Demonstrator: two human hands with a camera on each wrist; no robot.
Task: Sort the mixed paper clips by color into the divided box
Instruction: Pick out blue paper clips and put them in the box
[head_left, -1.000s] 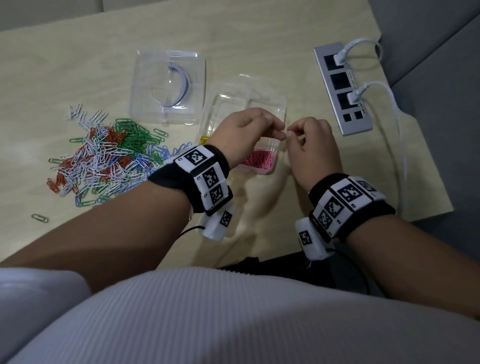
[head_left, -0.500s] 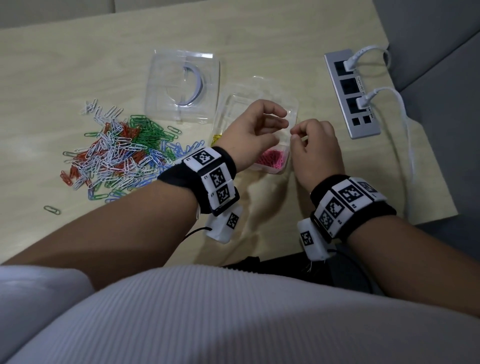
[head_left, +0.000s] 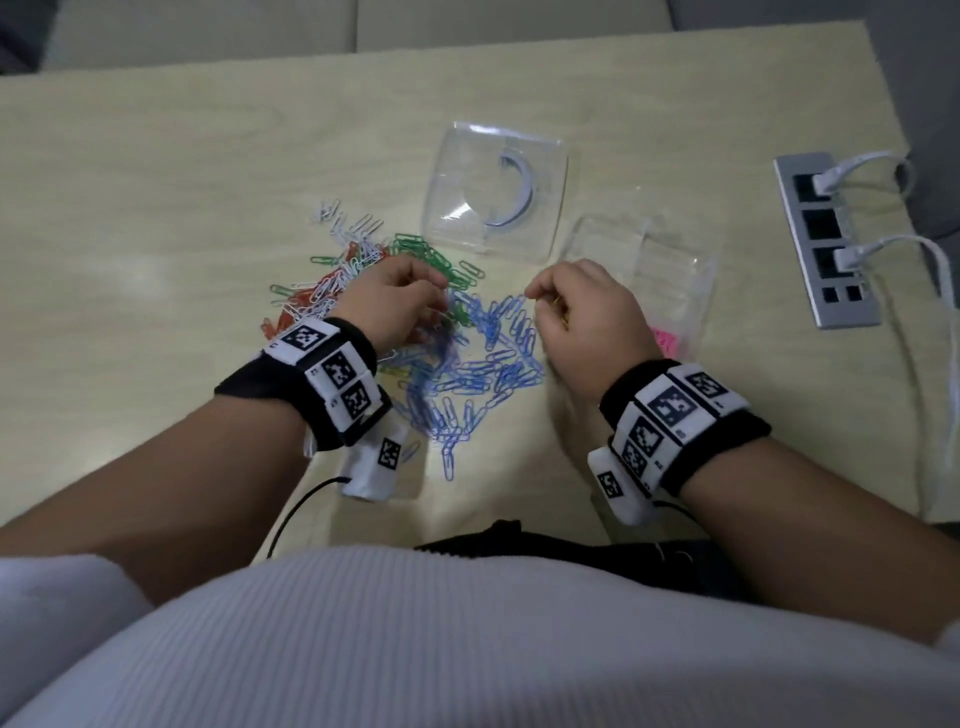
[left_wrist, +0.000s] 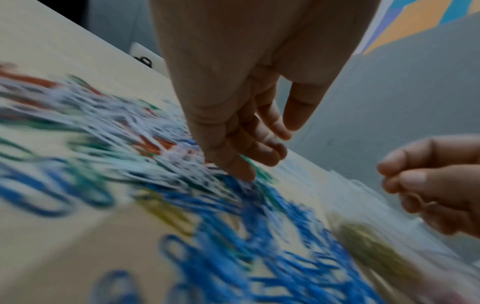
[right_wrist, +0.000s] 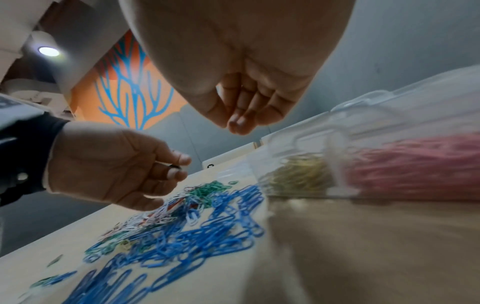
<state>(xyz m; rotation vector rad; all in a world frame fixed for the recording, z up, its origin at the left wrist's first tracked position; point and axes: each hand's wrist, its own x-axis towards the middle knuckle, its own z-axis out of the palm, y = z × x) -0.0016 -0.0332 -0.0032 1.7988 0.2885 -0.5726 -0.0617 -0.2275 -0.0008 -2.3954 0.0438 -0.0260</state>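
Note:
A mixed pile of paper clips (head_left: 353, 280) lies left of centre, with a spread of blue clips (head_left: 483, 369) in front of it. My left hand (head_left: 441, 304) is curled down over the pile, and a small dark clip (right_wrist: 174, 166) shows between its fingertips. My right hand (head_left: 535, 301) hovers over the blue clips and pinches a yellowish clip (left_wrist: 420, 200) between thumb and forefinger. The clear divided box (head_left: 696, 270) stands just right of that hand. It holds pink clips (right_wrist: 415, 164) and yellow clips (right_wrist: 301, 172) in separate compartments.
The box's clear lid (head_left: 493, 192) lies behind the pile. A grey power strip (head_left: 826, 239) with two white cables plugged in sits at the table's right edge. Bare tabletop stretches to the far left and along the front edge.
Both hands have moved left, from over the divided box to over the clips on the table. The left hand now reaches down into the pile.

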